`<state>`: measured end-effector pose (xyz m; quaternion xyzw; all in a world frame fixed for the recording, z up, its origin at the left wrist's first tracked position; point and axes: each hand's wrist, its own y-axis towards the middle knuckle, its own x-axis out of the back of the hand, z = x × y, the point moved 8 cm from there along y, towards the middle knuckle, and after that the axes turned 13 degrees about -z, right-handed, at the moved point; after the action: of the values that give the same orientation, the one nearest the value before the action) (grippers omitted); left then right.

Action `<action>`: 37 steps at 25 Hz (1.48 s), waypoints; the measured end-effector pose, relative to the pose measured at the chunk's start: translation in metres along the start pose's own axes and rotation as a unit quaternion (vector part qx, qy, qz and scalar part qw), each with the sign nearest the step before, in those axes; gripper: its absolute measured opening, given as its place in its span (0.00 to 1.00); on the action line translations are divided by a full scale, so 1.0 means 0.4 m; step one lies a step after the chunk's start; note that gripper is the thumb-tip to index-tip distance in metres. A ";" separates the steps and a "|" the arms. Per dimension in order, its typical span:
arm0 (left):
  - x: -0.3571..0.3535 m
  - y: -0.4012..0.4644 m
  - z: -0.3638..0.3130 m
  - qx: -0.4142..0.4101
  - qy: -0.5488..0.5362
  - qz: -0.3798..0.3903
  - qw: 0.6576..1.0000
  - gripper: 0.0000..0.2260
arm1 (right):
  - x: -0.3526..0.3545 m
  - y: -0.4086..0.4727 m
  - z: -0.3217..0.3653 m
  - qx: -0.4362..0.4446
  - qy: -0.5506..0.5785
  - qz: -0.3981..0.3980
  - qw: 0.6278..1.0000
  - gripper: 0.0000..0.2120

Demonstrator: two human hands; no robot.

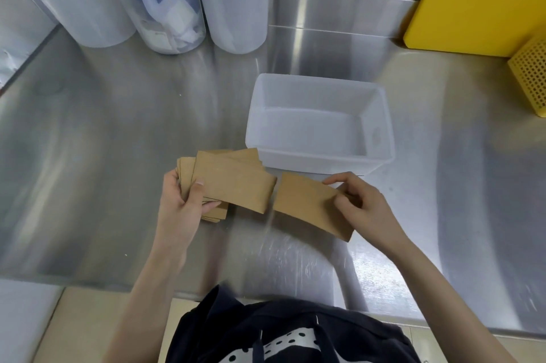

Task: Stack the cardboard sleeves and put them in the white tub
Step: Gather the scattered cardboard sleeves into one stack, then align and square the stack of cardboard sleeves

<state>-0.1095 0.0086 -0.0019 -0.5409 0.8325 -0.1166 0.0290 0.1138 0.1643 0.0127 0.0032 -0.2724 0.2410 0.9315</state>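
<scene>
A steel counter (118,126) fills the frame, bearing a white tub (381,138) at centre, 3 plastic jugs (236,8) upper left, and a yellow basket (531,79) right.

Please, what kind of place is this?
Probably a café or food-service prep area: a stainless steel counter, tall sleeves of plastic cups at the back, and cardboard sleeves being stacked beside a white tub.

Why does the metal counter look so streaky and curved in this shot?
Head view: overhead light glares off the steel counter in broad streaks; the wide-angle lens bows its edges; the white tub and the cardboard sleeves stay fairly sharp; nothing is badly blurred.
</scene>
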 end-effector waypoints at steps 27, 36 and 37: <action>-0.186 -0.147 0.041 0.022 0.021 0.205 0.978 0.11 | -0.043 -0.026 -0.043 -0.068 0.187 -0.001 0.980 0.20; -0.219 -0.163 0.139 -0.038 0.174 0.262 0.949 0.18 | -0.039 -0.067 -0.108 -0.018 0.089 -0.039 0.995 0.22; -0.218 -0.167 0.145 -0.043 0.181 0.267 0.946 0.20 | -0.044 -0.070 -0.115 -0.019 0.086 -0.042 0.995 0.24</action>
<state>-0.0035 0.0524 -0.0501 -0.2698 0.9418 -0.1642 -0.1155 0.1366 0.1379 -0.0319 -0.0239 -0.1952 0.1962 0.9607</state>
